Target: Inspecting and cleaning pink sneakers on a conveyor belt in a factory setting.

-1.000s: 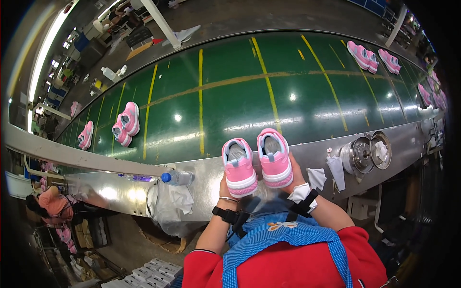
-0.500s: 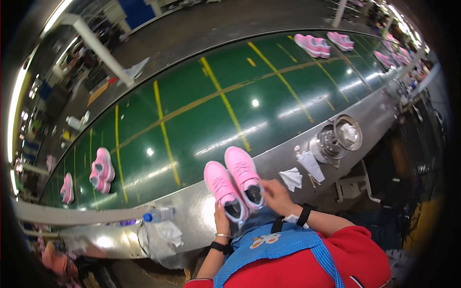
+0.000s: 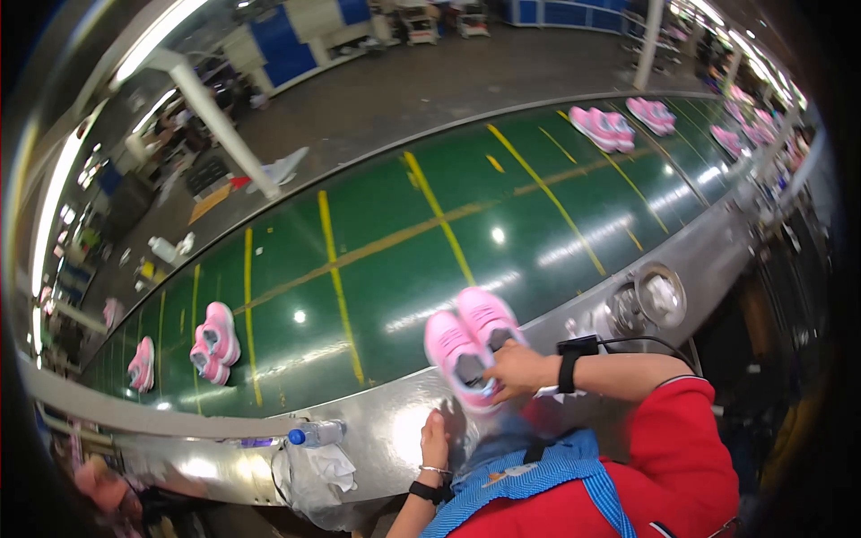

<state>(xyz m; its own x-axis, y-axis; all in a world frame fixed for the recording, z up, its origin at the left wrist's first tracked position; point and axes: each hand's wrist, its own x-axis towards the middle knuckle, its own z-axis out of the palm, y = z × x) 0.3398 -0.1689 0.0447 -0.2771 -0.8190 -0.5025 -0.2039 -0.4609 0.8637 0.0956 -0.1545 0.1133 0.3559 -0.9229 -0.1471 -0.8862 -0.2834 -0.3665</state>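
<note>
A pair of pink sneakers point(image 3: 462, 343) with grey-dark insides is tilted over the near edge of the green belt, toes pointing away from me. Across their heel openings, my right hand point(image 3: 520, 369) grips both shoes together, its fingers closed at the collars. Just below the heels, my left hand point(image 3: 435, 437) is apart from the shoes, fingers extended upward and nothing visible in it. More pink sneakers stand on the belt: a pair point(image 3: 215, 343) and another shoe or pair point(image 3: 142, 365) to the left, and several pairs to the far right, such as one point(image 3: 602, 130).
The green conveyor belt point(image 3: 386, 269) with yellow lines curves across in front. Along its near side runs a metal ledge point(image 3: 395, 405) bearing a clear bottle with a blue cap point(image 3: 316, 434), white cloth point(image 3: 332, 466), and a round metal dish point(image 3: 661, 296). A black cable point(image 3: 641, 341) lies near my right forearm.
My left hand has let go of the left shoe and lowered. My right hand has moved from the right shoe's side onto both heels. The view has shifted.
</note>
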